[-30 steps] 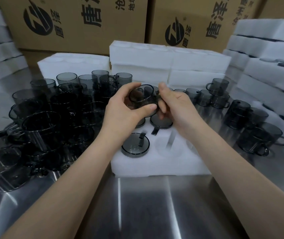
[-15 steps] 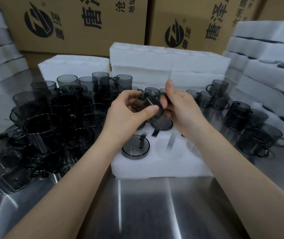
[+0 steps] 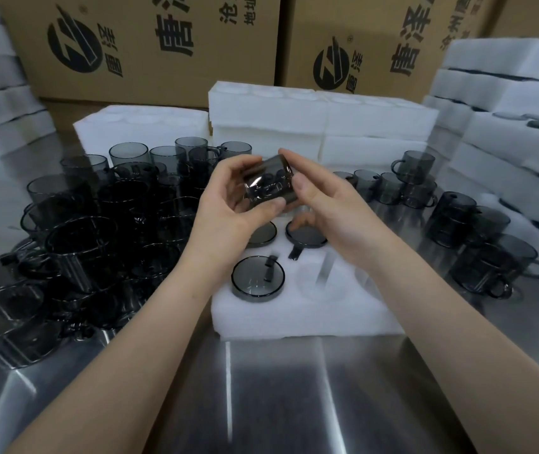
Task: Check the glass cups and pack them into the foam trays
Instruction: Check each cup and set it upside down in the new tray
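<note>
A smoky grey glass cup (image 3: 269, 183) lies tilted on its side between both hands, above the white foam tray (image 3: 294, 317). My left hand (image 3: 228, 208) grips it from the left with thumb under and fingers over. My right hand (image 3: 323, 204) pinches its right end with thumb and fingers. Three cups sit upside down in the tray's holes, one at the front left (image 3: 257, 281), two behind it (image 3: 305, 235). The tray's front middle hole (image 3: 320, 278) holds no cup.
A crowd of loose grey cups (image 3: 97, 224) covers the steel table (image 3: 278, 388) on the left; more cups (image 3: 477, 231) stand on the right. Stacked foam trays (image 3: 323, 126) sit behind, with other stacks at both sides, and cardboard boxes (image 3: 150, 44) at the back.
The cup has been turned in my hands, from mouth facing me to lying on its side, and both hands rose slightly.
</note>
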Motion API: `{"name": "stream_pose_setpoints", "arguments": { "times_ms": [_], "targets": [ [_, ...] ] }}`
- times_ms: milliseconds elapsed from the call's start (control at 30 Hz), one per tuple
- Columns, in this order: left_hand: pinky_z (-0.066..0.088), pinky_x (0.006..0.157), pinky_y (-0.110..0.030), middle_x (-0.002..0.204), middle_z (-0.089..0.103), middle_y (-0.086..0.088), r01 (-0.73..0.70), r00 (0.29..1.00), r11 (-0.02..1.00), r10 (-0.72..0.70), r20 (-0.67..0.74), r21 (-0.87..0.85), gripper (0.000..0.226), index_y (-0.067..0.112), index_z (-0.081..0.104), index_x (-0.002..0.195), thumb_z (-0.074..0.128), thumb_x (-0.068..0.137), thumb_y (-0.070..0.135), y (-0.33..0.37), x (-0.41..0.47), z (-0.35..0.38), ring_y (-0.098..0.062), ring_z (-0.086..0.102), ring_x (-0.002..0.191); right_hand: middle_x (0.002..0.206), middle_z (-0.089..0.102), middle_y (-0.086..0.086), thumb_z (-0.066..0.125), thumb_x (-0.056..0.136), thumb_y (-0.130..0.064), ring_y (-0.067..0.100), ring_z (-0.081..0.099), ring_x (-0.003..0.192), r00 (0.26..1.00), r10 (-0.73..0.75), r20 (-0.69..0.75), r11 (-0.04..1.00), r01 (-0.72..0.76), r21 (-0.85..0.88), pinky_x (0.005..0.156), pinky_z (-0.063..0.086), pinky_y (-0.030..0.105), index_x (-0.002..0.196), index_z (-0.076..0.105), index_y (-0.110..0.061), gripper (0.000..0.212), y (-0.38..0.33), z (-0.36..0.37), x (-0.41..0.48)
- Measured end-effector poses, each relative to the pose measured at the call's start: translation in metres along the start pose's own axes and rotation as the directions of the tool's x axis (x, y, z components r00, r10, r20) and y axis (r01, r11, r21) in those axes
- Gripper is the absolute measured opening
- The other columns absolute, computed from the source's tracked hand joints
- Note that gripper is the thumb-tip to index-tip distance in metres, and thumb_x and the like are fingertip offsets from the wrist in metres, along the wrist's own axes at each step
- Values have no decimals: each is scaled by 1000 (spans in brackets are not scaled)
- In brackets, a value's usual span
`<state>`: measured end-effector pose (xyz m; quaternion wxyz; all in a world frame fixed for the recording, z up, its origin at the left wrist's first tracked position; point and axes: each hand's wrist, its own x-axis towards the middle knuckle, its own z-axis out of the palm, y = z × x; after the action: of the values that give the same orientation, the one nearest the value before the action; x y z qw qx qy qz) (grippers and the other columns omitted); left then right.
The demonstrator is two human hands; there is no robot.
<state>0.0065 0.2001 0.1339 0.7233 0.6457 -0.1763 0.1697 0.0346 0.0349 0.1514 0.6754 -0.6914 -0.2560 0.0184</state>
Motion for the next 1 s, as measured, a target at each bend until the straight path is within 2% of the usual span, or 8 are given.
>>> {"name": "stream_pose_setpoints", "arguments": {
  "times_ms": [100, 200, 333, 533, 667, 767, 867, 1000],
  "targets": [
    [49, 95, -24, 120, 64, 1, -14, 999, 999, 13, 52, 30, 55, 17, 53, 122, 70, 79, -11, -2, 0, 0, -8, 62, 112, 102, 62, 8, 67, 86, -27, 20, 60, 69, 1000, 14, 26, 996, -16, 86, 56, 51, 29, 133, 52, -25, 50, -1, -3, -1],
    [51, 93, -23, 122, 64, 3, -38, 991, 994, 25, 130, 100, 65, 19, 56, 127, 69, 75, -17, -3, 1, 3, -4, 61, 113, 96, 61, 7, 71, 78, -18, 24, 57, 60, 1000, -13, -22, 997, 14, 82, 47, 48, 29, 115, 56, -21, 40, -1, -2, -3],
    [47, 86, -12, 112, 66, 9, -58, 986, 990, 36, 163, 131, 70, 19, 57, 123, 71, 68, -21, -3, 1, 5, 4, 63, 103, 78, 65, 3, 77, 72, -31, 22, 56, 44, 991, -48, -126, 999, 50, 11, 36, 38, 24, 94, 51, -20, 36, 2, 2, -4],
    [44, 104, -22, 129, 62, -3, -47, 985, 991, 24, 173, 128, 73, 22, 57, 127, 73, 68, -18, -2, 1, 4, -7, 56, 123, 60, 61, 11, 61, 92, -32, 24, 51, 35, 968, -14, -251, 995, 39, 96, 31, 26, 20, 77, 46, -19, 25, 2, 6, -2],
    [47, 98, -21, 122, 66, 8, -18, 990, 997, 6, 142, 80, 67, 22, 56, 127, 73, 73, -13, -2, 1, 2, -1, 60, 115, 67, 63, 8, 49, 99, -19, 19, 50, 38, 982, 92, -164, 966, -48, 255, 36, 30, 23, 93, 59, -15, 11, -2, 4, -1],
    [49, 91, -18, 105, 71, 17, -23, 992, 997, 14, 122, 74, 56, 20, 57, 125, 70, 79, -10, -2, 1, 0, -1, 65, 105, 81, 66, 4, 52, 92, -15, 13, 55, 53, 991, 132, -13, 913, -116, 392, 49, 43, 20, 114, 62, -16, 24, -5, 0, -1],
    [49, 91, -20, 116, 69, 4, -15, 995, 999, 11, 94, 43, 54, 14, 57, 130, 69, 81, -7, -3, 2, -2, -8, 66, 108, 90, 66, 2, 55, 83, -10, 10, 58, 56, 986, 124, 114, 866, -164, 472, 54, 49, 16, 120, 59, -18, 39, -6, -3, -2],
    [48, 88, -17, 118, 68, 1, -20, 994, 996, 10, 111, 85, 55, 10, 57, 131, 69, 80, -9, -3, 1, 0, -6, 66, 106, 85, 67, 0, 68, 79, -7, 12, 54, 51, 993, 110, 43, 915, -118, 385, 43, 43, 20, 117, 58, -15, 40, -6, -3, -2]
  ]
}}
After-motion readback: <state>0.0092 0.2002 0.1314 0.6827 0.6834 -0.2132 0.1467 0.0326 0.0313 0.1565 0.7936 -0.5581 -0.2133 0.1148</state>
